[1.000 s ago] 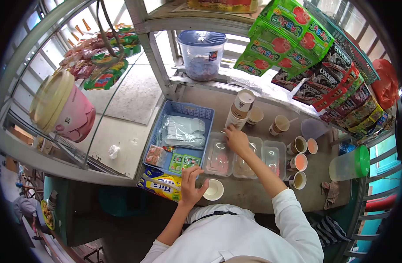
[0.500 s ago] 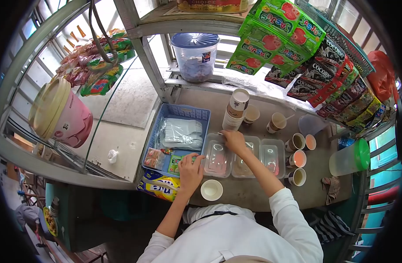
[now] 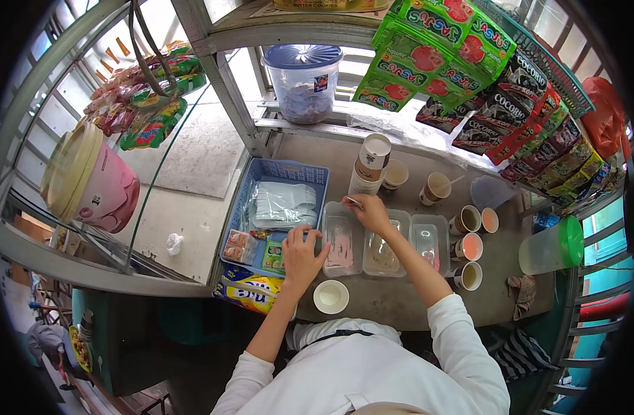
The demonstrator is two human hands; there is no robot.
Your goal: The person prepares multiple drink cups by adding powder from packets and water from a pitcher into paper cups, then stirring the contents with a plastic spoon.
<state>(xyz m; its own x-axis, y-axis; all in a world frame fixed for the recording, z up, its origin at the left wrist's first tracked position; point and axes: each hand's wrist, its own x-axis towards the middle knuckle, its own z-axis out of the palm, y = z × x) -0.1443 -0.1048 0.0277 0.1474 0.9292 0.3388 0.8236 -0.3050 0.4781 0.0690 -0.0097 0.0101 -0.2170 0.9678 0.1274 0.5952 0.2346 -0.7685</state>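
Observation:
My right hand is closed over the far edge of the left clear plastic container. Its fingertips pinch a small spoon-like thing with pink on it, largely covered by the fingers. Pink powder lies in the container. My left hand has its fingers spread between that container and the blue basket, its thumb by the container's near left side. A white paper cup stands close to me, something pale inside. Two more clear containers, the middle one and the right one, sit alongside.
A tall stack of paper cups stands behind the containers. Several cups of drink, one orange, stand to the right, before a green-lidded jug. Green sachets hang overhead. A yellow packet lies below the basket.
My right hand has lifted slightly, and the spoon-like thing now shows in its fingers. Pink powder in the left container shows more plainly. My left fingers have spread and risen a little.

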